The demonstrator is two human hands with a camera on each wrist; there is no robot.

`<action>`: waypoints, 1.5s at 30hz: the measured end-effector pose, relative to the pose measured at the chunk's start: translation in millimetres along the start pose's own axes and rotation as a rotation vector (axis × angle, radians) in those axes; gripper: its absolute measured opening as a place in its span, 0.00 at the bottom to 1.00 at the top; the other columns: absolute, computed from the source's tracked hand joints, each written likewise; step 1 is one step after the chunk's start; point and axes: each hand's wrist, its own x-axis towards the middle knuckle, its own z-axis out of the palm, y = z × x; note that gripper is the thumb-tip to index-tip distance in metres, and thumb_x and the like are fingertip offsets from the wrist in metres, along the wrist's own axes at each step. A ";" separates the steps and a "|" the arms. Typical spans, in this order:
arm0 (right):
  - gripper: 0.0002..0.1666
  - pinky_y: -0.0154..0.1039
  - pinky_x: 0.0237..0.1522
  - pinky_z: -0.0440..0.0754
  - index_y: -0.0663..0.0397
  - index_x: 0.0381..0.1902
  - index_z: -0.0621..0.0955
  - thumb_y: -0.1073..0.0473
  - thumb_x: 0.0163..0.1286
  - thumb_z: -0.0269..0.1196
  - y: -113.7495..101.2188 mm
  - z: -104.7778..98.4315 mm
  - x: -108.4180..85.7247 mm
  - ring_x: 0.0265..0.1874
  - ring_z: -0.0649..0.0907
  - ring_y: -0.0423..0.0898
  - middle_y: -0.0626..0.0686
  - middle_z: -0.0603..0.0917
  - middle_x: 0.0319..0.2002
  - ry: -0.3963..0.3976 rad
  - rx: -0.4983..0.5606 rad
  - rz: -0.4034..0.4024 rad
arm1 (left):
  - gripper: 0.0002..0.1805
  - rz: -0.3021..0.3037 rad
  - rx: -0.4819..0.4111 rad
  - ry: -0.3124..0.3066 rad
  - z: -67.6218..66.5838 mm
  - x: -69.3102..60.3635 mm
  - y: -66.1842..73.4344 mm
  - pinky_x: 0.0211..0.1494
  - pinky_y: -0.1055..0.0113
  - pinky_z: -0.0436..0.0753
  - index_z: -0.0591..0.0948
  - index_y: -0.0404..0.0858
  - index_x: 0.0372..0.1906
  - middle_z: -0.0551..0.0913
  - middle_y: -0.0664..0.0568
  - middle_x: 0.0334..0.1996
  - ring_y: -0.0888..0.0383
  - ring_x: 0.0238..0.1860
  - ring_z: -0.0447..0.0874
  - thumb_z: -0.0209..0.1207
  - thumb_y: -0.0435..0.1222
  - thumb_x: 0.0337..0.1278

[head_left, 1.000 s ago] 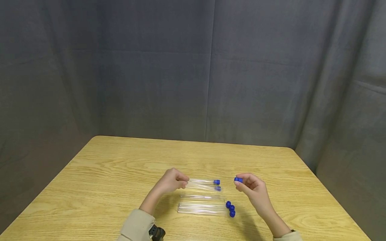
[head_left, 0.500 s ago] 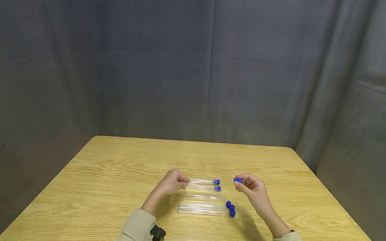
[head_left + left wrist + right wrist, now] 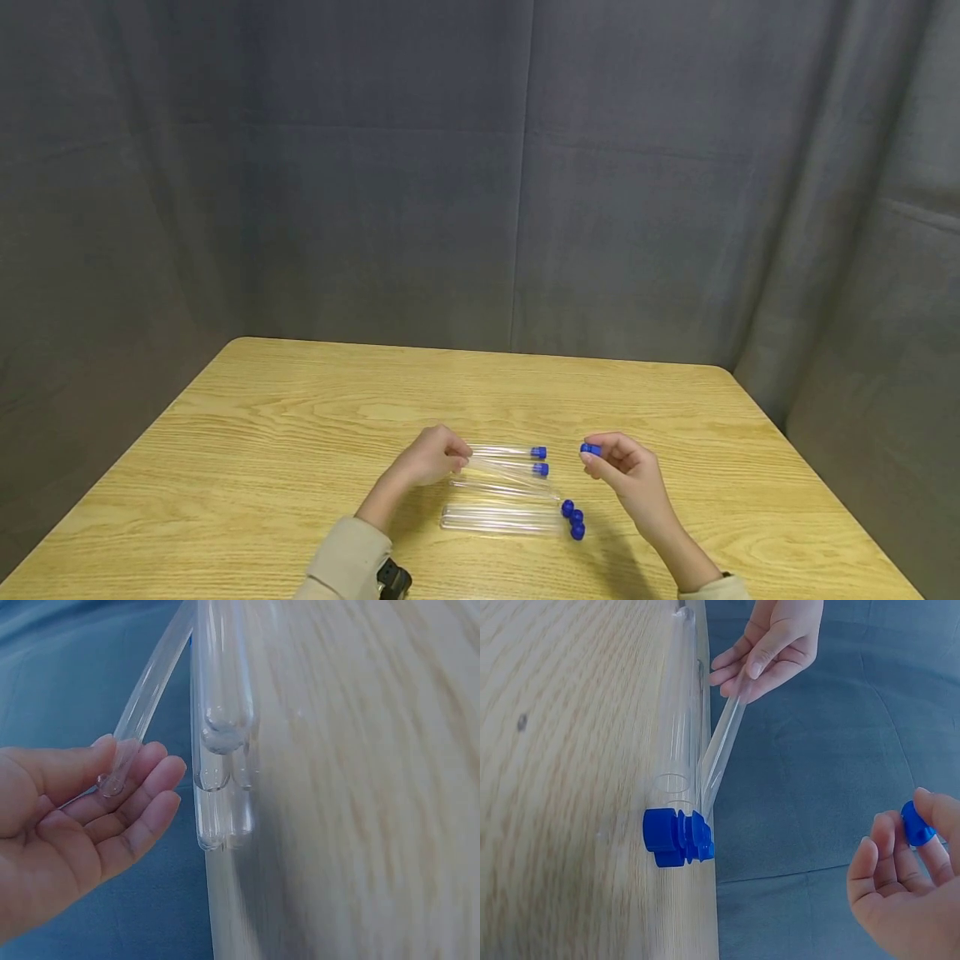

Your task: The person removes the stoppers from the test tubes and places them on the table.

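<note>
A clear test tube (image 3: 154, 682) slants above the tabletop, its rounded end pinched between the thumb and fingers of the left hand (image 3: 435, 456); its other end slopes down rightward. Whether that lower end touches anything is hard to tell, as the transparent tubes overlap there. To the right, well apart from that end, the right hand (image 3: 632, 482) pinches a blue cap (image 3: 916, 823) between thumb and forefinger, off the table, its other fingers loosely bent.

Beyond the slanting tube lie two capped test tubes (image 3: 502, 451), blue ends pointing right. Nearer the person are uncapped tubes (image 3: 498, 526) lying side by side, with three loose blue caps (image 3: 577, 517) clustered just beside their right ends. All rest on a wood-grain table (image 3: 300, 417), backed by a grey curtain (image 3: 375, 208).
</note>
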 end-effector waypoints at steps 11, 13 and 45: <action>0.10 0.34 0.29 0.79 0.73 0.38 0.75 0.70 0.60 0.59 1.5 -0.6 0.6 0.24 0.78 0.41 0.50 0.78 0.25 -0.001 -0.007 0.002 | 0.09 0.004 0.073 -0.046 -1.7 2.1 -2.3 0.42 0.58 0.78 0.79 0.25 0.40 0.79 0.40 0.37 0.46 0.41 0.77 0.53 0.25 0.55; 0.10 0.34 0.29 0.79 0.74 0.38 0.75 0.70 0.60 0.59 1.6 -0.5 0.7 0.24 0.78 0.41 0.50 0.78 0.24 -0.002 -0.008 0.000 | 0.09 0.016 0.074 -0.048 -2.3 2.1 -2.6 0.42 0.59 0.78 0.79 0.25 0.40 0.80 0.41 0.37 0.47 0.40 0.78 0.54 0.25 0.55; 0.10 0.33 0.28 0.79 0.74 0.37 0.75 0.71 0.59 0.59 5.8 -0.5 0.1 0.23 0.78 0.41 0.62 0.77 0.24 -0.023 0.006 -0.016 | 0.08 0.016 0.142 -0.059 6.5 9.3 -10.1 0.34 0.64 0.78 0.80 0.26 0.32 0.80 0.45 0.29 0.52 0.32 0.78 0.55 0.17 0.46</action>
